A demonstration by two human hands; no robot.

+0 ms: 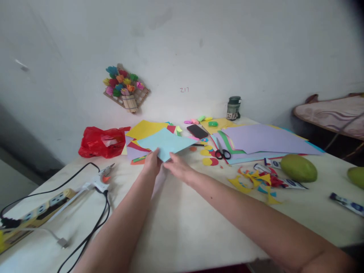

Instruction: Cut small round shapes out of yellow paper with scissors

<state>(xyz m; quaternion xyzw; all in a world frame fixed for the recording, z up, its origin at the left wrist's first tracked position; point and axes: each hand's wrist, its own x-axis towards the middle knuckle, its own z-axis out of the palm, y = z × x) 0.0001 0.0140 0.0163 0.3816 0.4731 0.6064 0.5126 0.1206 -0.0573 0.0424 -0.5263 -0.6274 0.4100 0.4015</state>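
Observation:
A light blue sheet of paper (pixel 167 142) is held up over the table by both hands at its near corner. My left hand (pixel 152 162) is closed on the left side of that corner. On the right side, my right hand (pixel 178 166) pinches the same sheet. Behind and left of it lie a yellow sheet (pixel 146 129) and other coloured papers. Scissors with black handles (pixel 222 153) rest to the right, beside cut yellow and red paper circles (pixel 209 162). The fingertips under the sheet are partly hidden.
Left on the table (pixel 176 227) are a red plastic bag (pixel 101 142), a glue gun (pixel 99 182) and a power strip (pixel 40 214) with cords. A phone (pixel 197 131), purple sheets (pixel 261 138), paper scraps (pixel 253 180), glue tubes and a green fruit (pixel 298 168) lie right.

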